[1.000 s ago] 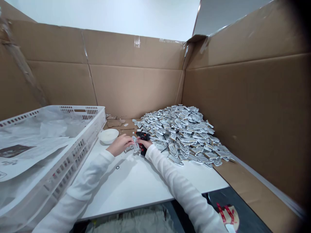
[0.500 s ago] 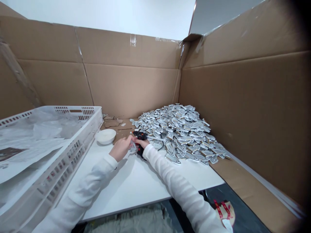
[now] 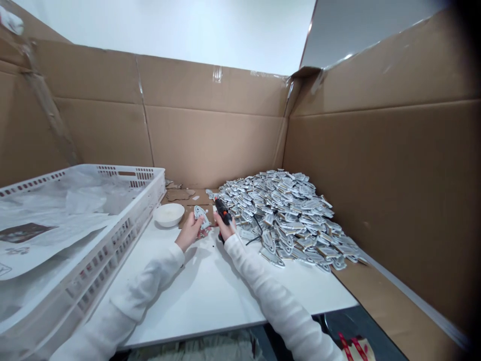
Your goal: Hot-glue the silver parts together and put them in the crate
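Observation:
My left hand (image 3: 190, 232) is closed on a small flat grey-and-white boat-shaped piece (image 3: 202, 215), its pointed end up. Close by on the right, my right hand (image 3: 225, 228) grips a black glue gun with orange parts (image 3: 222, 210), its nozzle tilted up and to the left. A thin dark cord (image 3: 259, 228) shows beside the gun. Under the left hand's fingers lies something small and reddish that I cannot make out. Just left of the hands stands a white bowl (image 3: 169, 214); its contents are hard to make out.
A large pile of similar flat pieces (image 3: 285, 220) covers the table's back right. On the left stands a white plastic crate (image 3: 150, 193) with clear bags and a printed sheet. Cardboard walls (image 3: 218, 140) enclose the back and right of the white table (image 3: 195, 306).
The glue gun has been lifted into my right hand, its nozzle now raised. My left hand has turned, and the flat piece now shows in it. The view has tilted slightly upward.

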A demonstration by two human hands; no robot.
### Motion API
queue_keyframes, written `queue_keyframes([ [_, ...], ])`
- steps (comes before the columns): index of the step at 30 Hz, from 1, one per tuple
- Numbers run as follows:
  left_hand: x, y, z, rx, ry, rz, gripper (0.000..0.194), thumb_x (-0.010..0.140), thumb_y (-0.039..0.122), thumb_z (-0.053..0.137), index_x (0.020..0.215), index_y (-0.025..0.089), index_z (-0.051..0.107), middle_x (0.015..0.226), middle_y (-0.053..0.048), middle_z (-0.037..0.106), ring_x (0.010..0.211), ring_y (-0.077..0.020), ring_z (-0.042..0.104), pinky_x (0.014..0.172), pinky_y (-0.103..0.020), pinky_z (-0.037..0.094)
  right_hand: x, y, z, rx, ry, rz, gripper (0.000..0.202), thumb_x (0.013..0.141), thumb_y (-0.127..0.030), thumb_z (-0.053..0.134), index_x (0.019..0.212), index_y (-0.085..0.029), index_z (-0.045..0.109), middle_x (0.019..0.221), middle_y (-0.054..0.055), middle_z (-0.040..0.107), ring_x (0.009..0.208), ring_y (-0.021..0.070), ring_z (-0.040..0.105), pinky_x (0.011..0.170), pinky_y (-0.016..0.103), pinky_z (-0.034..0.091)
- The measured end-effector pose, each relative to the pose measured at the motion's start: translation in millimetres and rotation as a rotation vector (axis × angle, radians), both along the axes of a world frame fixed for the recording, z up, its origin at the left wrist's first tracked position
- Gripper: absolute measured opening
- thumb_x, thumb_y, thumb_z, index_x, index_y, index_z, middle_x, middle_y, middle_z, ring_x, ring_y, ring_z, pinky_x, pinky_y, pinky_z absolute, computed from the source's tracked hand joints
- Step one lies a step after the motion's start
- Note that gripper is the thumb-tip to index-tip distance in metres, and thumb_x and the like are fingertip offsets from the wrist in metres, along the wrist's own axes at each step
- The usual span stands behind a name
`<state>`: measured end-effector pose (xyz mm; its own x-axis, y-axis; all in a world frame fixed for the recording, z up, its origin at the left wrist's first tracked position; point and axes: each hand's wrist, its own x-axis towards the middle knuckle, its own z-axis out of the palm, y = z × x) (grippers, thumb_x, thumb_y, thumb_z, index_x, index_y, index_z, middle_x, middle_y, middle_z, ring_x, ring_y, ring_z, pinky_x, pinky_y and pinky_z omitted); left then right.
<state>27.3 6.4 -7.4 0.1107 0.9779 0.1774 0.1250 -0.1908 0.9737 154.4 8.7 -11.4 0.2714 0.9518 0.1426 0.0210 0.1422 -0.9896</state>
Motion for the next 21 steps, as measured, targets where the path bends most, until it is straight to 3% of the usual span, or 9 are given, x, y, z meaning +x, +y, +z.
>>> queue_keyframes([
  [4, -9, 5, 2.4, 0.012, -0.110, -0.003, 0.033, 0.076, 0.050, 0.045, 0.084, 0.020, 0.033, 0.054, 0.005, 0.054, 0.034, -0.0092, 0.045, 0.035, -0.019, 0.030, 2, -10, 3.8, 0.108, -0.241, 0.090, 0.047, 0.074, -0.058, 0.042, 0.049, -0.019, 0.051, 0.047, 0.000, 0.053, 0.050, 0.0143, 0.052, 0.059, 0.028, 0.043],
  [9, -10, 10, -1.8, 0.039, -0.151, 0.083, 0.026, 0.078, 0.042, 0.046, 0.087, 0.020, 0.036, 0.052, 0.008, 0.046, 0.037, -0.0068, 0.042, 0.036, -0.016, 0.030, -1, -12, -2.5, 0.222, -0.328, 0.072, 0.042, 0.072, -0.056, 0.047, 0.052, -0.020, 0.054, 0.048, 0.001, 0.055, 0.048, 0.0149, 0.052, 0.056, 0.027, 0.043],
  [14, -6, 7, 0.6, 0.038, -0.164, 0.098, 0.027, 0.076, 0.039, 0.051, 0.092, 0.020, 0.040, 0.059, 0.007, 0.045, 0.044, -0.0069, 0.047, 0.043, -0.017, 0.037, -2, -7, -9.2, 0.201, -0.341, 0.065, 0.044, 0.072, -0.057, 0.047, 0.048, -0.020, 0.052, 0.043, 0.001, 0.052, 0.044, 0.0144, 0.050, 0.051, 0.027, 0.042],
  [21, -6, 4, 2.1, 0.065, -0.133, 0.104, 0.027, 0.074, 0.037, 0.054, 0.092, 0.019, 0.044, 0.063, 0.006, 0.048, 0.046, -0.0076, 0.047, 0.048, -0.019, 0.040, -1, -10, -3.5, 0.126, -0.376, 0.070, 0.046, 0.071, -0.059, 0.045, 0.045, -0.021, 0.049, 0.040, 0.000, 0.048, 0.041, 0.0136, 0.047, 0.047, 0.026, 0.041],
])
